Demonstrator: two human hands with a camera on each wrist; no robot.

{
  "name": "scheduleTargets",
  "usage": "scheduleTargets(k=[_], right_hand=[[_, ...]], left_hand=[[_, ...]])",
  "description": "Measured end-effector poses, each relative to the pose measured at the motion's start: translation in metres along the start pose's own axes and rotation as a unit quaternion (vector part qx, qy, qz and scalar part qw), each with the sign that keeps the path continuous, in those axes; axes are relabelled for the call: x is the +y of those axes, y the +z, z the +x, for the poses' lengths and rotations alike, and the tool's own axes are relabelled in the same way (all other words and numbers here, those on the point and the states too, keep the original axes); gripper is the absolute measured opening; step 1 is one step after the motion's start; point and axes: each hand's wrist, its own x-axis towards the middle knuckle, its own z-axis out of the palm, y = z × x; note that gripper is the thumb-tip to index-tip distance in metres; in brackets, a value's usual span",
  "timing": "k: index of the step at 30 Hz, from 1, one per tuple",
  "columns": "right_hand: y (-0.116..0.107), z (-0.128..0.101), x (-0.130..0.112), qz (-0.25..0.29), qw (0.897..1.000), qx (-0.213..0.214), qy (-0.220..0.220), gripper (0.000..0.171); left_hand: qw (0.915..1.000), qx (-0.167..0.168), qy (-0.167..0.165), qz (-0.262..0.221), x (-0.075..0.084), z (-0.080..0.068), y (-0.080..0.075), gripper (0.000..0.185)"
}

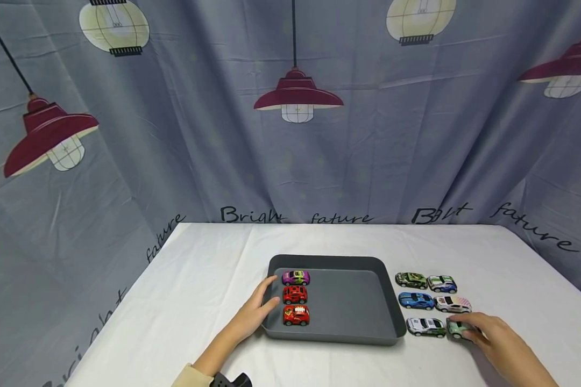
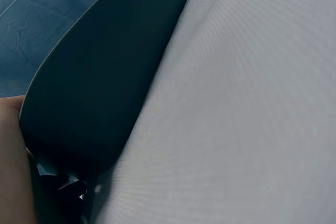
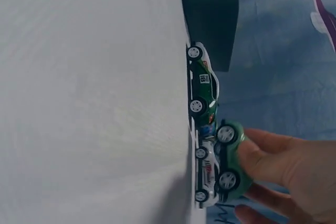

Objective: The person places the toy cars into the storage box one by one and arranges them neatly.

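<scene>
White table: right hand [image 1: 489, 330] pinches green car [image 1: 456, 328], left hand [image 1: 259, 312] steadies tray [image 1: 389, 301].

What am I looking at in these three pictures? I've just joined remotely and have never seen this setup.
There is no machine here: a person works with two bare hands, wearing three cameras. The wide picture comes from the head, looking down at a table with a white cloth. The other two come from the wrists, so they look tilted and very close.

On the cloth sits a grey tray with a purple car and two red cars in a column at its left end. To its right are six more toy cars in pairs.

The left hand rests against the tray's left rim; its wrist view shows only that rim and cloth. The right hand grips the light green car, nearest in the right column, beside a white car.
</scene>
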Motion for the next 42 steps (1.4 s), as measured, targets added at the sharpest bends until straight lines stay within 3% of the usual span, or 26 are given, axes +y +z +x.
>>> scheduleTargets(k=[2,11,14,19,21,27,34,42], right_hand=[[-0.001,0.000,-0.003,-0.012,0.999,0.034,-0.014,0.031],[-0.012,0.007,-0.022,0.019,0.995,0.091,-0.040,0.025],[-0.019,0.011,-0.034,0.036,0.996,0.074,-0.024,0.022],[-0.033,0.019,-0.060,0.050,0.998,-0.010,0.041,0.024],[-0.036,0.024,-0.068,0.049,0.998,-0.013,0.043,0.024],[-0.038,0.033,-0.086,0.045,0.998,0.052,-0.002,0.023],[-0.036,0.047,-0.110,0.064,0.997,0.032,-0.027,0.023],[-0.020,0.062,-0.134,0.058,0.988,0.089,-0.113,0.030]], left_hand=[[1.0000,-0.001,-0.001,0.001,0.000,0.000,0.000,0.055],[1.0000,-0.003,-0.005,0.005,0.001,0.000,0.000,0.055],[1.0000,-0.002,-0.002,0.006,0.001,-0.001,0.000,0.055],[1.0000,-0.001,0.000,0.006,0.000,0.000,0.000,0.056],[1.0000,-0.002,0.002,0.006,0.000,0.000,0.000,0.056],[1.0000,-0.004,0.001,0.003,0.001,0.000,0.000,0.056],[1.0000,0.004,0.007,0.000,0.004,-0.001,-0.001,0.055],[0.9999,0.008,0.011,-0.001,0.003,-0.001,-0.001,0.054]])
